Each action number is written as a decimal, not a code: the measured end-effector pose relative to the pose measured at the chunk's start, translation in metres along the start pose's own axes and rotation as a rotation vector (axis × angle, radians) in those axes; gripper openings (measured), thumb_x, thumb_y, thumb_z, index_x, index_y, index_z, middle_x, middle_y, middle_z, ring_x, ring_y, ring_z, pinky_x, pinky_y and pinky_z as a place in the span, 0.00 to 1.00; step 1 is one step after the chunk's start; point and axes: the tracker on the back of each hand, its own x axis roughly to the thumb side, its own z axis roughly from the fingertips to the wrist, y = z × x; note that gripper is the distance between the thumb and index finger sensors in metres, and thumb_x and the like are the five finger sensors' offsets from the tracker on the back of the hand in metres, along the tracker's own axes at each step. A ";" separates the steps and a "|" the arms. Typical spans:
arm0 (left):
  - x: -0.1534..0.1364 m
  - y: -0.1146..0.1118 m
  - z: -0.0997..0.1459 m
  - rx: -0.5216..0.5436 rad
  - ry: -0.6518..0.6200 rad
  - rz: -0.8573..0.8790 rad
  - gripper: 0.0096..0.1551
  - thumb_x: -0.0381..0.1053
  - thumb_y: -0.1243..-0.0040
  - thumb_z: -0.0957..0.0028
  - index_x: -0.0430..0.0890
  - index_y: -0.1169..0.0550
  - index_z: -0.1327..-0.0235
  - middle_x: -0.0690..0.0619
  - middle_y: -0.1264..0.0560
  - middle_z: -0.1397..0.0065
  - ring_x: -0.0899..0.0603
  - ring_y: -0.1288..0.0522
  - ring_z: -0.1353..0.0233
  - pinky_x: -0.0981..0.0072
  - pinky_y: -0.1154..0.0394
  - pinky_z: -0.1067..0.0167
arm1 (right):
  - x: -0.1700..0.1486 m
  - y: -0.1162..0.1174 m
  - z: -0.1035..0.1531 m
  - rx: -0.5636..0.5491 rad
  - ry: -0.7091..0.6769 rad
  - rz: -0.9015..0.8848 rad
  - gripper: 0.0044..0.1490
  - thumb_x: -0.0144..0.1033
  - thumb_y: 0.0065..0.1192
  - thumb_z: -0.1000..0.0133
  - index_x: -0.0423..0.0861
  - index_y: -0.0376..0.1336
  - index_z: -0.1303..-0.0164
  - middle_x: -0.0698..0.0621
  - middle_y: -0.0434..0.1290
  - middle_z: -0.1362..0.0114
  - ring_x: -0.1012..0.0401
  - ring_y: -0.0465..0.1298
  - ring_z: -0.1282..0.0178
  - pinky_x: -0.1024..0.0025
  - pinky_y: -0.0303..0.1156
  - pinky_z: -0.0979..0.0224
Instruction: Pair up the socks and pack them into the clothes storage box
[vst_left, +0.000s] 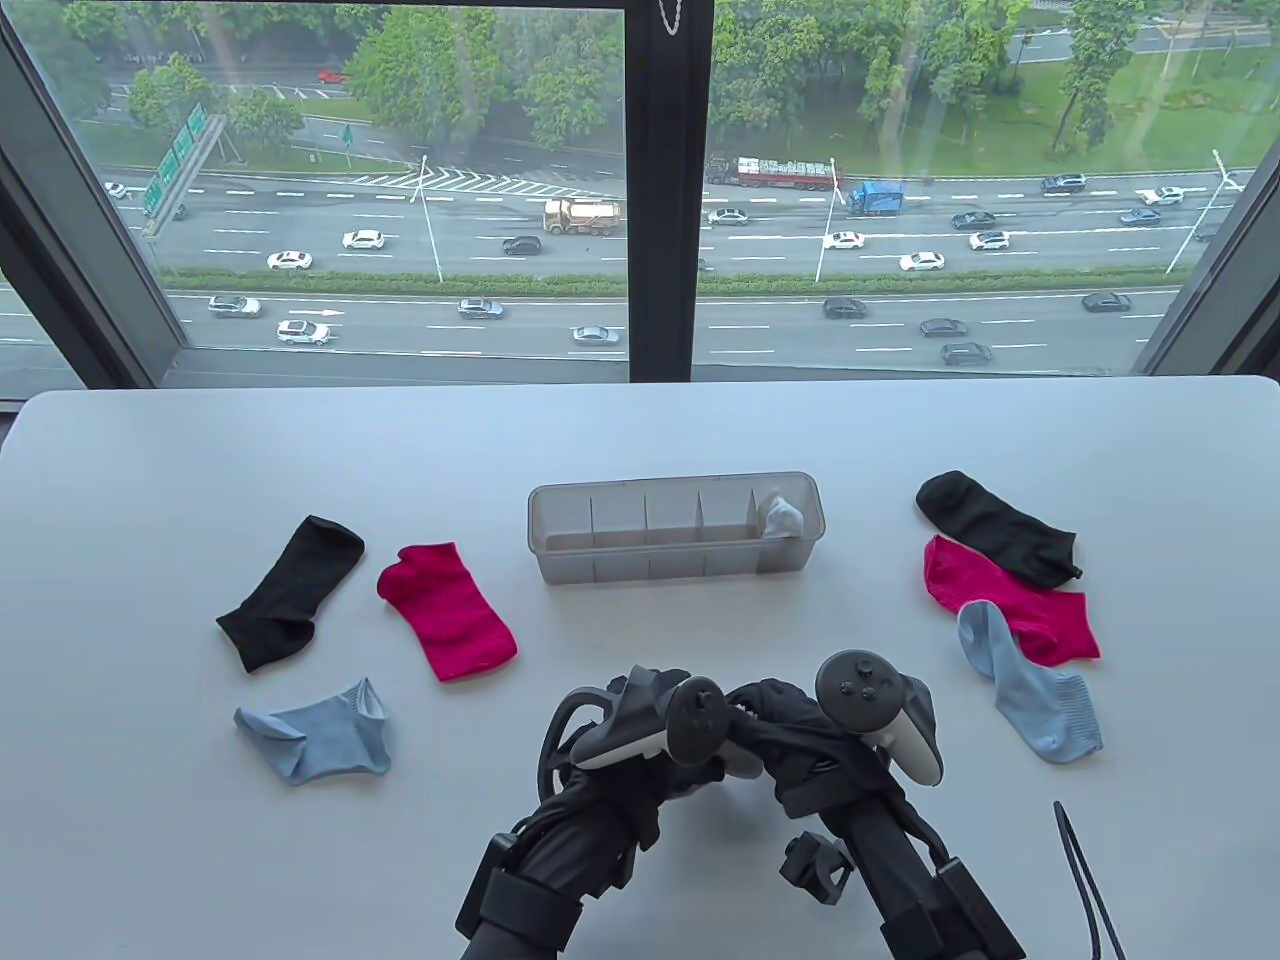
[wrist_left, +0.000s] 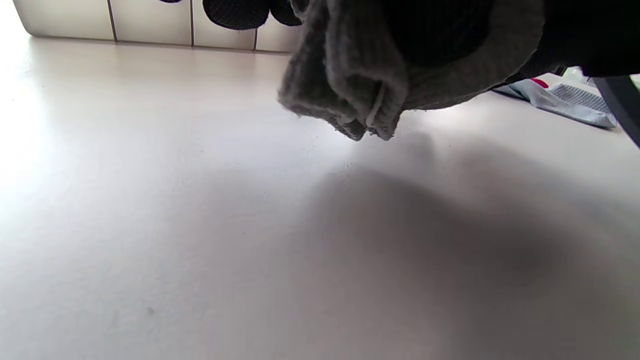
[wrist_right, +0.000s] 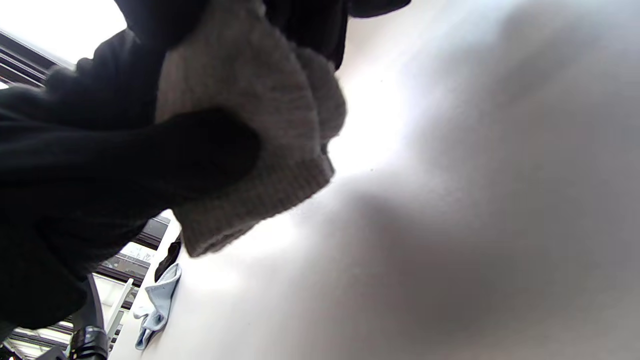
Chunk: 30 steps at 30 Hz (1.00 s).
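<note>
Both gloved hands meet low at the table's middle, left hand (vst_left: 650, 735) and right hand (vst_left: 800, 745), trackers on top hiding the fingers. The wrist views show them gripping a bunched grey sock (wrist_left: 360, 90) (wrist_right: 250, 130) just above the table, with dark fingers (wrist_right: 150, 155) curled round it. Behind the hands stands the clear storage box (vst_left: 560, 565), with a pale rolled sock (vst_left: 783, 515) in its rightmost compartment. On the left lie a black sock (vst_left: 290, 592), a magenta sock (vst_left: 447, 610) and a blue sock (vst_left: 318, 740). On the right, a black sock (vst_left: 995, 525), a magenta sock (vst_left: 1010, 600) and a blue sock (vst_left: 1030, 690) overlap.
The white table (vst_left: 150, 850) ends at a window at the back. A thin black cable (vst_left: 1085, 880) lies near the front right edge. The box's other compartments (vst_left: 620, 520) hold nothing.
</note>
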 end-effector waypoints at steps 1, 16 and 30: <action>0.000 0.002 0.001 0.030 -0.011 0.029 0.34 0.55 0.43 0.41 0.41 0.35 0.26 0.40 0.35 0.21 0.30 0.34 0.20 0.29 0.41 0.24 | -0.001 -0.002 0.001 -0.001 -0.003 -0.060 0.34 0.51 0.44 0.35 0.37 0.63 0.33 0.35 0.61 0.19 0.36 0.46 0.15 0.30 0.41 0.21; 0.004 0.007 0.005 0.172 -0.018 0.018 0.34 0.55 0.47 0.41 0.40 0.37 0.25 0.41 0.29 0.28 0.34 0.26 0.29 0.31 0.36 0.25 | 0.000 -0.011 0.006 -0.066 -0.048 -0.170 0.33 0.47 0.54 0.35 0.43 0.56 0.24 0.46 0.74 0.33 0.50 0.71 0.27 0.33 0.49 0.19; 0.008 0.005 0.004 0.163 0.034 -0.045 0.36 0.58 0.48 0.41 0.40 0.36 0.27 0.38 0.31 0.26 0.35 0.25 0.32 0.30 0.36 0.26 | 0.004 -0.006 0.002 -0.052 -0.046 -0.129 0.35 0.49 0.55 0.35 0.44 0.54 0.22 0.46 0.72 0.32 0.51 0.71 0.28 0.33 0.50 0.19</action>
